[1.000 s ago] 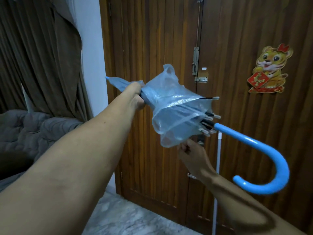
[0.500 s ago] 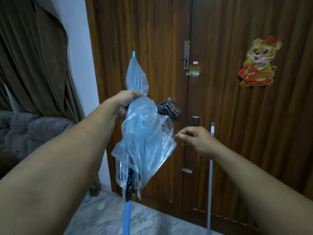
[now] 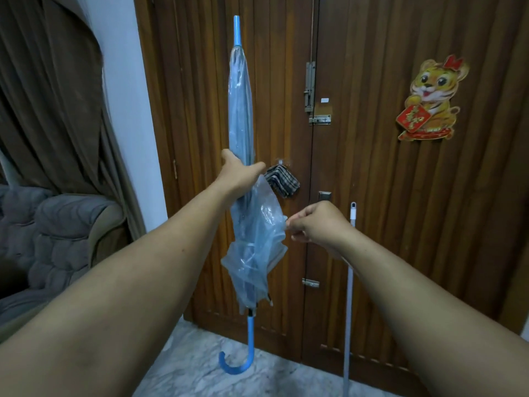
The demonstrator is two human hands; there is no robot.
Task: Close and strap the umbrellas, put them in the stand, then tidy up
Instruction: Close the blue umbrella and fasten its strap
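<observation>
- Standing upright in front of the wooden double door point(image 3: 372, 196), the clear blue umbrella point(image 3: 240, 110) points its tip up and its hooked handle point(image 3: 237, 365) down, hanging above the marble floor point(image 3: 200, 368) with open air on both sides.
- To the left, a grey armchair point(image 3: 57, 239) and a brown curtain point(image 3: 51, 96) stand well apart from the umbrella; to the right, a white pole point(image 3: 347, 310) leans near the door.
- The upper canopy is gathered tight, while the lower part billows loose, and the ribs inside are hard to make out.
- A checked cloth point(image 3: 283, 181) on the door is partly hidden behind the umbrella and the left hand.
- The left hand point(image 3: 240, 173) is wrapped round the umbrella's middle, arm stretched forward.
- The right hand point(image 3: 315, 222) has its fingers curled, pinching at the edge of the loose canopy; what exactly sits between the fingertips cannot be told.
- A tiger sticker point(image 3: 429, 98) sits high on the right door leaf.
</observation>
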